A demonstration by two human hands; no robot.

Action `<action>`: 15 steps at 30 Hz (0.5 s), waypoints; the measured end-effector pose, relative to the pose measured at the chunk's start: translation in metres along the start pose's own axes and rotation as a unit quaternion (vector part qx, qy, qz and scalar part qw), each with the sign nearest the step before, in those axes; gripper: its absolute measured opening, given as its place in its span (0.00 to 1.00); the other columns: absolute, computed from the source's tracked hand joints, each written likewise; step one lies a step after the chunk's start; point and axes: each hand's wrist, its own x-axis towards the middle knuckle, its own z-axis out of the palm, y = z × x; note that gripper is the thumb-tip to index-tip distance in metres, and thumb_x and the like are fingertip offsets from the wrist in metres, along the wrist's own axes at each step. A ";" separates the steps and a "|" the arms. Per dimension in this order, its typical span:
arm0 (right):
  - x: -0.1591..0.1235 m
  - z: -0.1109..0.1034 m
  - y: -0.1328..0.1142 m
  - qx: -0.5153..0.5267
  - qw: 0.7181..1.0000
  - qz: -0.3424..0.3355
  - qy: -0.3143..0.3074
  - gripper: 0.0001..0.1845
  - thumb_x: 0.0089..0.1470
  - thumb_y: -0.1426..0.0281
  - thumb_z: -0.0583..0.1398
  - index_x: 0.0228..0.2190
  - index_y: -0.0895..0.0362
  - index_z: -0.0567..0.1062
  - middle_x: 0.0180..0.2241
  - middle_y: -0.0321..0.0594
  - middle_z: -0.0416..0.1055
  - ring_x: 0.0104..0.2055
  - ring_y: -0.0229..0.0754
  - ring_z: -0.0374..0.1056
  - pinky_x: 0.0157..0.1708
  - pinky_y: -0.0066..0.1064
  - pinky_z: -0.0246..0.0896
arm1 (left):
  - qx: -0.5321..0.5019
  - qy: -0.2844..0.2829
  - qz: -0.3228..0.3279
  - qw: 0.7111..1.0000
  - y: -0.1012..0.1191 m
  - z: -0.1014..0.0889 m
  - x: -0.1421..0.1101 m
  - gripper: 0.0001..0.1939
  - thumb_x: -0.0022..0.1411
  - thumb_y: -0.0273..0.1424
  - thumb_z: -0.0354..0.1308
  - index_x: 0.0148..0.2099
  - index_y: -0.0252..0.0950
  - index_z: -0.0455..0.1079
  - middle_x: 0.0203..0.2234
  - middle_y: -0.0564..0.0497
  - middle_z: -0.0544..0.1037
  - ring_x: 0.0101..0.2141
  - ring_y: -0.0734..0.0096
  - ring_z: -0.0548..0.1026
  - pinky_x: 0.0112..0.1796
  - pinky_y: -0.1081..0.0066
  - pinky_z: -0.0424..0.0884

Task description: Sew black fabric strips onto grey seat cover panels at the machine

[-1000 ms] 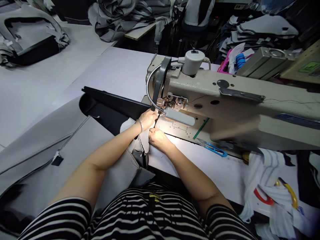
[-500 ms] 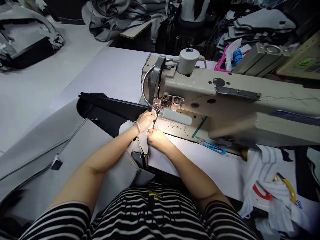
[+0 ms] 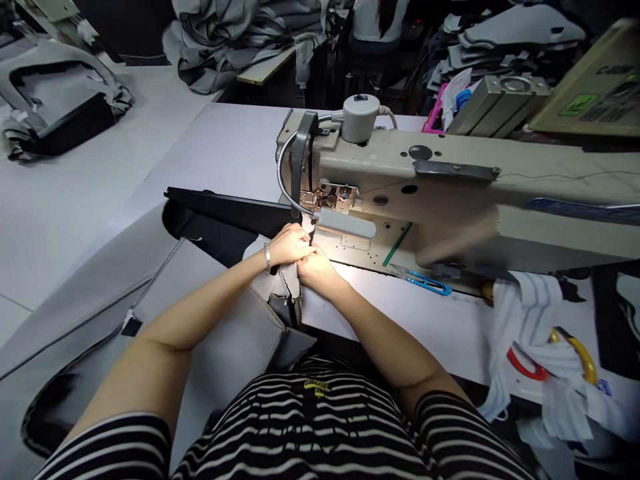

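Note:
Just in front of the needle area of a beige sewing machine (image 3: 450,180), my left hand (image 3: 289,245) is closed on the edge of a grey and black fabric piece (image 3: 215,313). Beside it my right hand (image 3: 318,272) pinches the same fabric, its fingers curled and meeting the left fingertips. The fabric spreads from the machine down over the table's left side and toward my lap, with a black panel (image 3: 225,210) lying flat behind my left hand. A lamp head (image 3: 346,223) lights the spot. My hands cover the gripped edge.
Blue thread snips (image 3: 427,283) and a green stick (image 3: 399,243) lie on the machine bed. At the right are striped white strips (image 3: 537,300) and scissors with a red and yellow handle (image 3: 583,360). Grey fabric heaps (image 3: 225,40) stand behind. A person (image 3: 377,27) sits at the back.
My left hand's fingers have shifted toward the right hand, so the two now meet over the fabric edge. The view has swung slightly, moving the machine left in the picture.

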 end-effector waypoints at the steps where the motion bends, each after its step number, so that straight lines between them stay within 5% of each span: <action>1: -0.002 0.003 -0.003 -0.008 1.000 -0.007 -0.009 0.14 0.53 0.81 0.50 0.29 0.68 0.76 0.28 0.51 0.74 0.34 0.45 0.68 0.44 0.37 0.60 | 0.006 -0.026 0.014 1.000 0.000 -0.003 -0.004 0.12 0.51 0.37 0.57 0.33 0.34 0.72 0.34 0.46 0.76 0.39 0.64 0.72 0.44 0.66 0.66; 4: -0.008 0.009 -0.012 -0.024 0.998 -0.033 -0.043 0.14 0.53 0.80 0.50 0.33 0.68 0.75 0.32 0.52 0.74 0.39 0.46 0.68 0.50 0.39 0.57 | 0.045 -0.090 0.056 0.993 0.001 -0.010 -0.014 0.10 0.48 0.33 0.56 0.34 0.33 0.70 0.37 0.44 0.75 0.41 0.62 0.71 0.47 0.65 0.65; 7: -0.012 0.016 -0.015 -0.001 1.000 -0.029 -0.003 0.15 0.55 0.78 0.50 0.40 0.69 0.73 0.41 0.56 0.71 0.48 0.49 0.64 0.53 0.42 0.55 | 0.103 -0.099 0.055 0.988 0.005 -0.009 -0.021 0.06 0.46 0.26 0.53 0.30 0.34 0.67 0.33 0.44 0.74 0.38 0.62 0.71 0.44 0.64 0.66; 15: -0.013 0.030 -0.016 0.072 0.997 -0.009 0.040 0.17 0.55 0.79 0.50 0.44 0.70 0.70 0.45 0.58 0.68 0.51 0.48 0.62 0.58 0.43 0.51 | 0.031 0.068 -0.080 0.994 0.013 0.013 -0.033 0.08 0.45 0.21 0.47 0.29 0.35 0.64 0.28 0.49 0.71 0.31 0.68 0.70 0.36 0.68 0.69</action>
